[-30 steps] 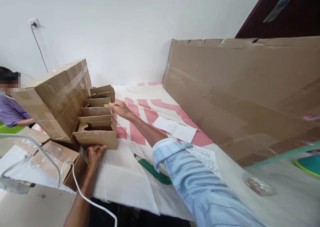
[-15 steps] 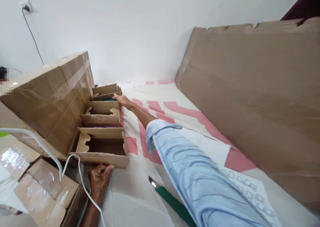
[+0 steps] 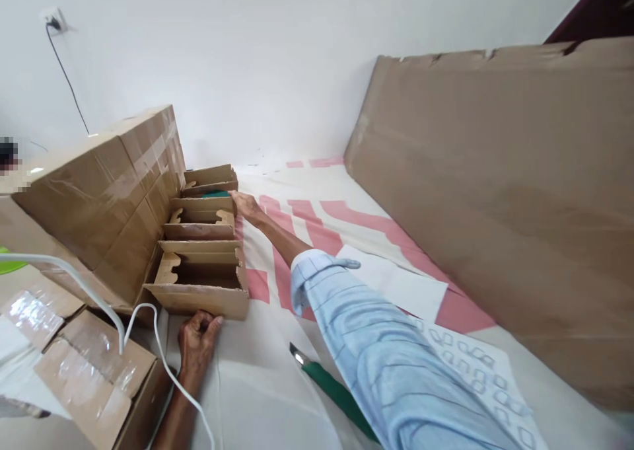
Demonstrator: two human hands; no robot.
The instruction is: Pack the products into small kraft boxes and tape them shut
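Three open-topped cardboard trays stand in a row on the covered table. The near tray has scalloped inner dividers; my left hand presses its fingers, partly curled, against the tray's front wall at the bottom. My right hand, arm stretched out in a light blue sleeve, rests with fingers extended against the right side of the middle tray. The far tray holds something green.
A big taped carton stands left of the trays, a smaller taped box below it. A large cardboard sheet leans at the right. A green-handled knife, white paper, a printed sheet and a white cable lie nearby.
My right hand has drawn back from the far tray to the side of the middle tray. The left hand stays at the near tray's front. The view shifted slightly.
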